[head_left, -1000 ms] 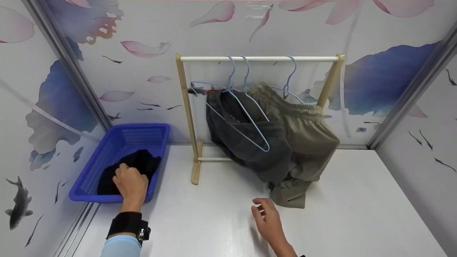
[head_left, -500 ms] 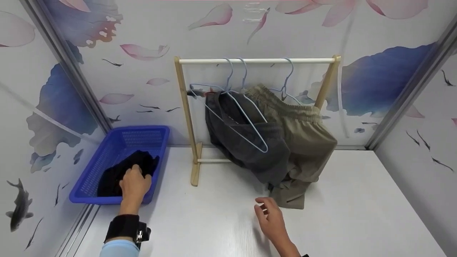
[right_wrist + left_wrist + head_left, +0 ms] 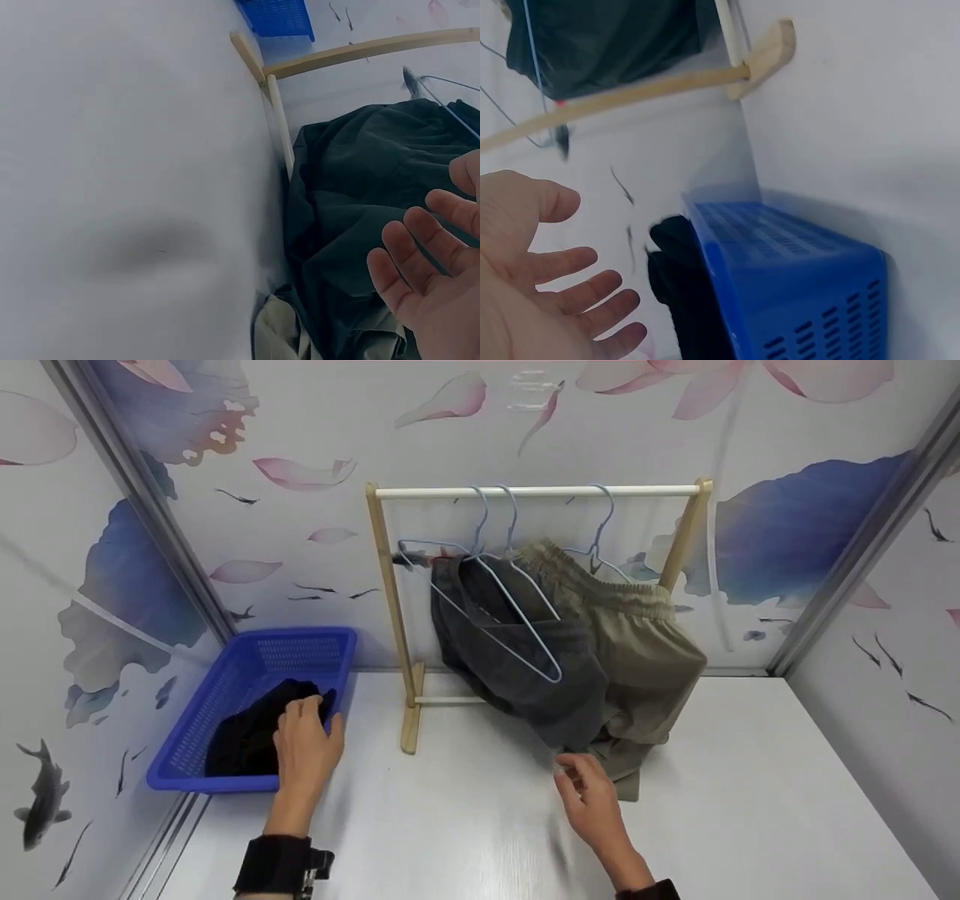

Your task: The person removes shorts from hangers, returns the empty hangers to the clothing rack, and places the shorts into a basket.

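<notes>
My left hand (image 3: 306, 746) is over the right side of the blue basket (image 3: 166, 765), with its fingers spread and nothing held, as the left wrist view confirms. Black cloth (image 3: 244, 735) lies bunched in the basket beside that hand. Low in front of the hanging clothes is my right hand (image 3: 592, 799), its fingers loosely bent and holding nothing. Dark grey trousers (image 3: 525, 660) hang behind a light blue hanger (image 3: 556, 675) on the left of the rack. Khaki trousers (image 3: 637, 630) with an elastic waist hang to their right, lower folds touching the table.
A small clothes rack with a white rail (image 3: 547, 492) and wooden legs (image 3: 390, 600) stands at the back of the white table (image 3: 450, 825). Further blue hangers (image 3: 604, 514) hook over the rail. Patterned wall panels close in the back and both sides.
My left hand has let go of the black cloth, opened, and moved right toward the basket's edge. My right hand has shifted slightly right and up, nearer the khaki trousers.
</notes>
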A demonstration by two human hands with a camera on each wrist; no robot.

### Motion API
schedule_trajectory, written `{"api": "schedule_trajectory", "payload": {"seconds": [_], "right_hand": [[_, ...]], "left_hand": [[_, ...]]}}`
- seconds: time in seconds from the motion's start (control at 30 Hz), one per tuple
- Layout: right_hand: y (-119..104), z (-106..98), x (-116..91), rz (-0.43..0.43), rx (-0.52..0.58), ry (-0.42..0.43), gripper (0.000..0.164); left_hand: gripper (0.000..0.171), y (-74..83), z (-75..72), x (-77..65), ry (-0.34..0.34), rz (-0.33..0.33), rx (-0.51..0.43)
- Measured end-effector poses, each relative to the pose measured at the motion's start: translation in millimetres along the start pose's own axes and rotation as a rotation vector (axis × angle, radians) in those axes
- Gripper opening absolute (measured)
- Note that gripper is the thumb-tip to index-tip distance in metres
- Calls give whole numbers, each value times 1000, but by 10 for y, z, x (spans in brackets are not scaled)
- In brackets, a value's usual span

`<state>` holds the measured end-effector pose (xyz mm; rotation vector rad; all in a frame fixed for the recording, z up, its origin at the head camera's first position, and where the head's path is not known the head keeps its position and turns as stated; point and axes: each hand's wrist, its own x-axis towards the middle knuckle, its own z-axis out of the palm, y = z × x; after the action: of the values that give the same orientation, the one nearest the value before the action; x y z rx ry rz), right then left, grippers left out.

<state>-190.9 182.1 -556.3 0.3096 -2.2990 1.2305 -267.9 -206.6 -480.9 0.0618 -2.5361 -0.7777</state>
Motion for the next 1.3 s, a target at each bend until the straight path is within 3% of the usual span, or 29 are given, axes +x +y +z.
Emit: {"api": "schedule_trajectory", "payload": {"seconds": [0.3, 0.53, 0.7, 0.97, 1.3], "right_hand": [[-65, -212, 184, 58, -27, 32, 17], [-106, -305, 286, 43, -14, 64, 17], [-124, -363, 362, 19, -9, 106, 17], [-157, -463, 491, -58, -2, 190, 16], [-219, -600, 663, -89, -26, 243, 13]], "left_hand": [[40, 351, 120, -227, 78, 111, -181], [41, 566, 228, -371, 127, 214, -262], [44, 713, 327, -474, 125, 273, -286], [48, 910, 528, -633, 48, 338, -282], [51, 1122, 662, -670, 48, 475, -238]]}}
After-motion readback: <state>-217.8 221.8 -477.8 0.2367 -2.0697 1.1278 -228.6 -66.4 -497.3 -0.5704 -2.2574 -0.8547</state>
